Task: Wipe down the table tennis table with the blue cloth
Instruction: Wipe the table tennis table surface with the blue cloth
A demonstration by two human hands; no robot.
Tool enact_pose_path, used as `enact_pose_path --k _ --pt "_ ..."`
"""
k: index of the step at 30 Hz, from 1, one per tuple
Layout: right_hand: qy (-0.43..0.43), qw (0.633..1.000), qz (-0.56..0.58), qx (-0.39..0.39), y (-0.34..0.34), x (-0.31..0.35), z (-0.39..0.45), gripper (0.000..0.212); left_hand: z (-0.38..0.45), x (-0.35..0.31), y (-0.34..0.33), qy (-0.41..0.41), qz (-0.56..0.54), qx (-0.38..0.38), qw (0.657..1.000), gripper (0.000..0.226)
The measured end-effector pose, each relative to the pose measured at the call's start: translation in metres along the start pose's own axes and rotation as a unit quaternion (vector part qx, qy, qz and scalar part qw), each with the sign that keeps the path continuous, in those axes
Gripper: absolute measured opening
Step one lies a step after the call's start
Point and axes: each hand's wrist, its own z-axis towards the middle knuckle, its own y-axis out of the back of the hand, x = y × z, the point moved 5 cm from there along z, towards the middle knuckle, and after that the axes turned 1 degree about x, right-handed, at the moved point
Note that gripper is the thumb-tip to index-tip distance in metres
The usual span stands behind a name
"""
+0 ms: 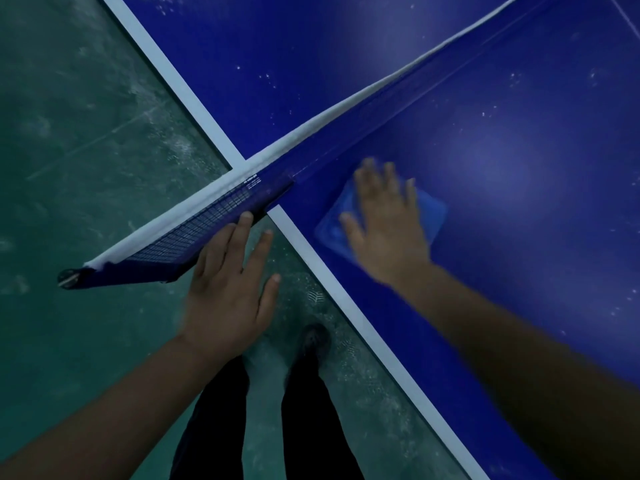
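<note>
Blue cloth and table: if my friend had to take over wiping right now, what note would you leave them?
Right hand: flat, fingers straight, pressing the cloth on the table, near the net and the white side line.
Left hand: open, holds nothing, off the table's side, fingertips by the net's overhanging end; whether they touch it is unclear.
Done: cannot tell how much has been wiped.
Left: white specks show on both halves, mostly beyond the net and farther right. Wipe outward from the cloth, then do the far half.
</note>
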Motion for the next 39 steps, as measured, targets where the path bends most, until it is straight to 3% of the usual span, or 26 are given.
enact_pose_path --k 3,4,6,8,11,13,16,17,19,21,23,25,28,29,32,34,35,39 --pt "-0.215 0.975 0.042 -0.036 0.019 -0.077 0.046 0.071 0.000 0.001 0.001 0.002 -0.006 0.001 1.000 0.061" --pt "-0.250 0.965 0.063 -0.041 0.023 -0.086 0.056 0.071 0.000 0.002 0.001 0.002 -0.007 0.000 1.000 0.061" --pt "-0.205 0.976 0.049 -0.056 0.021 -0.052 0.061 0.071 0.000 0.002 0.000 0.002 -0.005 -0.003 1.000 0.063" --pt "-0.041 0.999 0.007 -0.029 0.008 0.015 0.041 0.071 0.000 0.002 0.000 0.005 -0.008 -0.004 1.000 0.064" --pt "0.166 0.985 -0.027 0.029 -0.004 0.053 0.001 0.071 0.000 0.000 0.002 0.007 -0.012 -0.011 1.000 0.064" --pt "0.132 0.991 -0.024 0.019 0.003 0.018 0.020 0.072 0.001 0.000 0.002 0.013 -0.025 -0.001 1.000 0.065" --pt "-0.083 0.996 0.013 -0.006 0.017 -0.044 0.058 0.073 0.002 0.003 0.001 0.017 -0.044 0.020 0.999 0.067" --pt "-0.117 0.993 0.012 -0.015 0.017 -0.039 0.060 0.073 0.001 0.005 0.002 0.017 -0.048 0.022 0.998 0.067" --pt "-0.058 0.998 -0.009 -0.015 0.008 0.006 0.045 0.072 0.001 0.007 0.002 0.014 -0.052 0.026 0.998 0.067" --pt "0.107 0.994 -0.017 0.018 -0.004 0.058 0.008 0.072 0.002 0.007 0.002 0.009 -0.055 0.032 0.998 0.068" --pt "0.212 0.976 -0.031 0.047 -0.008 0.066 -0.014 0.071 0.003 0.007 0.003 0.012 -0.057 0.038 0.998 0.068" --pt "0.179 0.982 -0.028 0.043 -0.004 0.039 0.002 0.071 0.004 0.007 0.004 0.021 -0.067 0.044 0.997 0.069" --pt "-0.014 1.000 0.001 0.006 0.009 0.007 0.029 0.071 0.004 0.008 0.004 0.026 -0.083 0.047 0.995 0.069" --pt "-0.024 1.000 0.001 0.001 0.008 0.018 0.028 0.071 0.004 0.008 0.005 0.024 -0.085 0.043 0.995 0.069" --pt "0.150 0.988 -0.001 0.033 -0.007 0.086 -0.006 0.072 0.005 0.009 0.004 0.005 -0.081 0.033 0.996 0.067" --pt "0.232 0.972 -0.014 0.037 -0.011 0.094 -0.019 0.070 0.006 0.009 0.005 0.000 -0.079 0.028 0.996 0.066" --pt "0.230 0.973 -0.022 0.024 -0.009 0.085 -0.014 0.067 0.006 0.009 0.005 0.003 -0.081 0.028 0.996 0.066" --pt "0.094 0.996 0.000 -0.006 0.001 0.054 0.005 0.066 0.006 0.010 0.005 0.005 -0.095 0.041 0.995 0.069"
